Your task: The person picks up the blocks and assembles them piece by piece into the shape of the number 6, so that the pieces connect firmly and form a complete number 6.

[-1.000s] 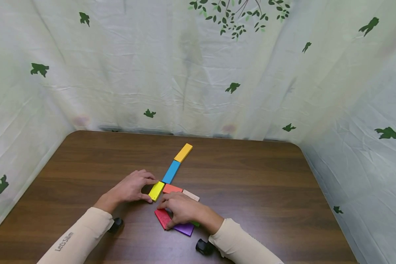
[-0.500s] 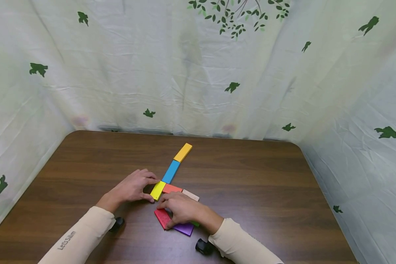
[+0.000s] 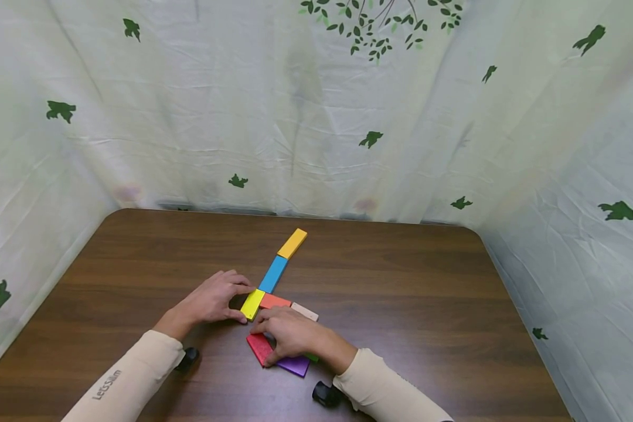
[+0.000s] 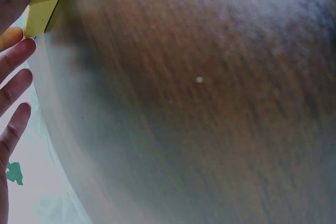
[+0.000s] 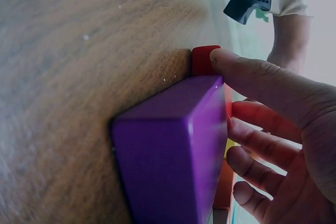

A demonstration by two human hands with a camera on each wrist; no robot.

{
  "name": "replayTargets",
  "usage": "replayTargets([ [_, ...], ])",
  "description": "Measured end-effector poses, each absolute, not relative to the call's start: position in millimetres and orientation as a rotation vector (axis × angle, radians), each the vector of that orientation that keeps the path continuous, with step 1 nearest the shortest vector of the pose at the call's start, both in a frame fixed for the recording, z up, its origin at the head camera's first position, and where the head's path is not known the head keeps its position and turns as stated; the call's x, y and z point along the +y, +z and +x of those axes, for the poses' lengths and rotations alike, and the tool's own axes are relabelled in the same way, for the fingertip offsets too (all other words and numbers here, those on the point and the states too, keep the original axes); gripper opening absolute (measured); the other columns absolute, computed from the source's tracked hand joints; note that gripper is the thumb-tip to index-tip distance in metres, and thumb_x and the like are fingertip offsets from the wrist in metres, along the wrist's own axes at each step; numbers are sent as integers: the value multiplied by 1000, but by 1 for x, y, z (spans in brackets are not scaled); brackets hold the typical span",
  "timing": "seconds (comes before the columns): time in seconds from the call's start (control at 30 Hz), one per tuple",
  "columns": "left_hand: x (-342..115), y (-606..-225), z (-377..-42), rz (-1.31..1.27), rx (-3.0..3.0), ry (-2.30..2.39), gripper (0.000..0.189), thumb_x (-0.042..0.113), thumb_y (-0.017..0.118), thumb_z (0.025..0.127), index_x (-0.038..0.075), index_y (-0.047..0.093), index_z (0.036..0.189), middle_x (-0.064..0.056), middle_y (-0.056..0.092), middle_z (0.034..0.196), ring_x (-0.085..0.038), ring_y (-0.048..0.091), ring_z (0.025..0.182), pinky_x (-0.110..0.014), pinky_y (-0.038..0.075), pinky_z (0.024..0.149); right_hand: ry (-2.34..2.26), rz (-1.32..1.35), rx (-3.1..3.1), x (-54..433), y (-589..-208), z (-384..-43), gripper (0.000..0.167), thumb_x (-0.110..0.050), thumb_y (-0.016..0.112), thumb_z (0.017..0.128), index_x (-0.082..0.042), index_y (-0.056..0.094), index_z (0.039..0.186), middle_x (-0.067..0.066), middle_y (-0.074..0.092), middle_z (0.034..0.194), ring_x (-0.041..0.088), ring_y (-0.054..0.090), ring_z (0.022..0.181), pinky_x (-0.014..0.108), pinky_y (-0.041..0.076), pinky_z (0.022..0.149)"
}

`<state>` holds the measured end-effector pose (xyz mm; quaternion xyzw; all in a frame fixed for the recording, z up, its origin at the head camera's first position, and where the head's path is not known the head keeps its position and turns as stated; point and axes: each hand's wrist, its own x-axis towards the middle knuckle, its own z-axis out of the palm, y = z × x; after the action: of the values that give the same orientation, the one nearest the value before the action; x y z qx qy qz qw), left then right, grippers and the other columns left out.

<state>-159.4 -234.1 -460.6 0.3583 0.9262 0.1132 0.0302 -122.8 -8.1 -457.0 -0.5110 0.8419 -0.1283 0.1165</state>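
Observation:
In the head view, my left hand (image 3: 213, 302) grips a yellow block (image 3: 252, 305), index finger at its far end and thumb at its near end. The left wrist view catches one end of this yellow block (image 4: 43, 11) beside the thumb. My right hand (image 3: 292, 333) spans a red block (image 3: 259, 350), thumb at its near end and fingers by its far end. A purple block (image 3: 295, 366) lies against the red one and looms large in the right wrist view. The yellow block meets a blue block (image 3: 273, 274) and an orange-red block (image 3: 275, 300).
Beyond the blue block, an orange-yellow block (image 3: 292, 243) continues the line. A pale pink block (image 3: 305, 312) adjoins the orange-red one. A green block (image 3: 312, 357) peeks out under the right wrist. The brown wooden table (image 3: 401, 293) is enclosed by white curtains (image 3: 316, 117).
The left hand has shifted slightly right with the yellow block, bringing it against the orange-red block's end. The right hand and other blocks have stayed put.

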Motion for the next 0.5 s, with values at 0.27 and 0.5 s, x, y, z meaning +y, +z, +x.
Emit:
replayTargets([
  [0.27, -236, -462, -160, 1108, 2869, 361, 72, 56, 79, 67, 5, 70, 117, -5, 66, 108, -21, 55, 96, -43, 46, 83, -376, -1479, 2462, -8, -457, -122, 55, -42, 83, 74, -15, 68, 120, -7, 60, 119, 4, 54, 108, 16, 37, 97],
  [0.5, -236, -459, -161, 1088, 2845, 343, 69, 55, 80, 68, 5, 70, 116, -6, 68, 109, -23, 56, 98, -44, 45, 85, -376, -1490, 2463, -8, -457, -122, 54, -41, 83, 74, -15, 68, 120, -7, 60, 119, 4, 54, 109, 16, 37, 98],
])
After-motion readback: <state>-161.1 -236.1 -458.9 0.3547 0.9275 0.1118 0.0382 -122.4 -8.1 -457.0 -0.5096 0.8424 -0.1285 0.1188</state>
